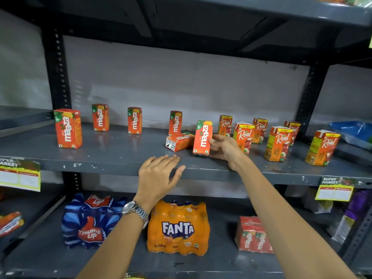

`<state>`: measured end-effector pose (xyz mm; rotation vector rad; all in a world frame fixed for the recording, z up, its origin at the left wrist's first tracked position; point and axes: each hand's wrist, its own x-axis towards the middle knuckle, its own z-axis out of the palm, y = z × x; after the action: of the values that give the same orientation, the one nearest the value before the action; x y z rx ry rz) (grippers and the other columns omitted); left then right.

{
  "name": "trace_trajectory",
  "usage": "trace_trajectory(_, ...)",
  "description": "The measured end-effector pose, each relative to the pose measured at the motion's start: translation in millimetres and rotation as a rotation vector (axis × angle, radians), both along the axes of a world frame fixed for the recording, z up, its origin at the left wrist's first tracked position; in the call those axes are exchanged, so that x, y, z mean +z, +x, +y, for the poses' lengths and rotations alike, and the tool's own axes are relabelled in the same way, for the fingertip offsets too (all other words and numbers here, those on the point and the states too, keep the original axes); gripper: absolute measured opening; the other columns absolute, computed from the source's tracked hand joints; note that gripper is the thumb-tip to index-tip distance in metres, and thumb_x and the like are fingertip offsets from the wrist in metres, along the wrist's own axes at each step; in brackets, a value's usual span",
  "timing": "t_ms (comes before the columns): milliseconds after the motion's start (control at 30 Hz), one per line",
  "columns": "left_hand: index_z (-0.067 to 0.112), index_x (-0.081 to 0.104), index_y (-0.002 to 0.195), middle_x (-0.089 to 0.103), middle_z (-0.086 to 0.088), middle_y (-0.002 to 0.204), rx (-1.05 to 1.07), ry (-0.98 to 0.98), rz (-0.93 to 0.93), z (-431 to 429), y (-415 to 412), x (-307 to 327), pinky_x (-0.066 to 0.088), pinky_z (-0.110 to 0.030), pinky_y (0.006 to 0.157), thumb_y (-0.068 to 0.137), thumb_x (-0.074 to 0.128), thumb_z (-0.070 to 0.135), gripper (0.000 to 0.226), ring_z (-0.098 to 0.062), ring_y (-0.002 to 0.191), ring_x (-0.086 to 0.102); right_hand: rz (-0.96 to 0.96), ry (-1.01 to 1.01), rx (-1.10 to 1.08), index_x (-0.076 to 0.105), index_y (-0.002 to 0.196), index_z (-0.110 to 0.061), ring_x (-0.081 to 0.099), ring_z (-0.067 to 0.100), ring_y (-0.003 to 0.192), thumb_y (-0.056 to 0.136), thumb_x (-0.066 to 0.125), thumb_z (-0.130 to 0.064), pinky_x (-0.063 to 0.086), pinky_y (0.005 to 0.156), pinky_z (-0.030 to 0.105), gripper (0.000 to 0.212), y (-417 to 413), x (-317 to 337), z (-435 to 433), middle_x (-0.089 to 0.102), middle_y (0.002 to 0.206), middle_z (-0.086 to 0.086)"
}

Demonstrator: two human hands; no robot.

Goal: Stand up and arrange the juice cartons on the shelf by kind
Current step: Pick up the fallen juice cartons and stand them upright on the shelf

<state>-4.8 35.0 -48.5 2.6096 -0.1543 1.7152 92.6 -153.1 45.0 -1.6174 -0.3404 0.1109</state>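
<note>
— What sits nearest?

— On the lower shelf (221, 264), a blue Thums Up bottle pack (88, 222) on the left, an orange Fanta pack (178, 228) in the middle and a wrapped Maaza pack (252, 235) towards the right.

— And the hands?

— The left hand (157, 176), a metal watch (135, 211) on its wrist, hovers over the front edge of the middle shelf (112, 158), fingers spread, grip open and holding nothing. The right hand (226, 149) reaches further in and its grip is closed around a Maaza carton (203, 137), thumb on the front face, fingers behind it. That carton is upright near the middle of the shelf; I cannot tell whether its base touches the shelf.

— Anything lying down?

— One fallen Maaza carton (179, 141) lies on its side just left of the held one.

— The rest?

— A large Maaza carton (68, 128) stands near the left end. Further back, three more Maaza cartons (134, 120) stand in a spaced row along the rear. On the right half, six Real apple cartons (277, 143) stand upright in a loose group, some near the front edge, others near the back. A blue bag (354, 132) lies at the far right end.
</note>
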Motion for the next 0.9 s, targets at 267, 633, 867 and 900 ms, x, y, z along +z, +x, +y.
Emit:
trace_trajectory(267, 0.02, 0.072, 0.101, 0.073, 0.004, 0.102, 0.007, 0.013, 0.023, -1, -2, 3, 0.05, -0.03, 0.085, 0.09, 0.042, 0.047, 0.042, -0.01, 0.098, 0.066, -0.188, 0.121, -0.067, 0.048, 0.129, -0.012, 0.056, 0.023, 0.115, 0.092, 0.051, -0.012, 0.054, 0.08, 0.036, 0.037, -10, 4, 0, 0.059, 0.124, 0.008)
trace_trajectory(633, 0.018, 0.068, 0.108, 0.07, 0.001, 0.11, 0.009, 0.058, 0.028, 13, -10, 5, 0.047, -0.038, 0.096, 0.093, 0.04, 0.044, 0.041, -0.014, 0.103, 0.064, -0.285, 0.117, -0.009, 0.046, 0.129, -0.01, 0.057, 0.019, 0.106, 0.091, 0.05, -0.006, 0.055, 0.077, 0.032, 0.038, -27, 18, 27, 0.057, 0.117, 0.008)
trace_trajectory(867, 0.016, 0.066, 0.111, 0.067, 0.0, 0.117, 0.102, -0.06, -0.082, 92, -46, -5, 0.044, -0.037, 0.1, 0.092, 0.048, 0.034, 0.032, -0.014, 0.112, 0.059, -0.252, 0.113, 0.144, 0.041, 0.128, -0.001, 0.059, 0.012, 0.076, 0.092, 0.043, 0.001, 0.058, 0.062, 0.027, 0.036, -37, 29, 117, 0.052, 0.09, -0.001)
trace_trajectory(900, 0.015, 0.066, 0.11, 0.067, 0.0, 0.117, 0.12, -0.065, -0.086, 104, -51, -4, 0.043, -0.037, 0.101, 0.093, 0.048, 0.034, 0.031, -0.014, 0.113, 0.059, -0.237, 0.086, 0.168, 0.039, 0.129, -0.001, 0.058, 0.012, 0.075, 0.093, 0.041, 0.002, 0.057, 0.069, 0.034, 0.036, -38, 30, 135, 0.051, 0.089, -0.001)
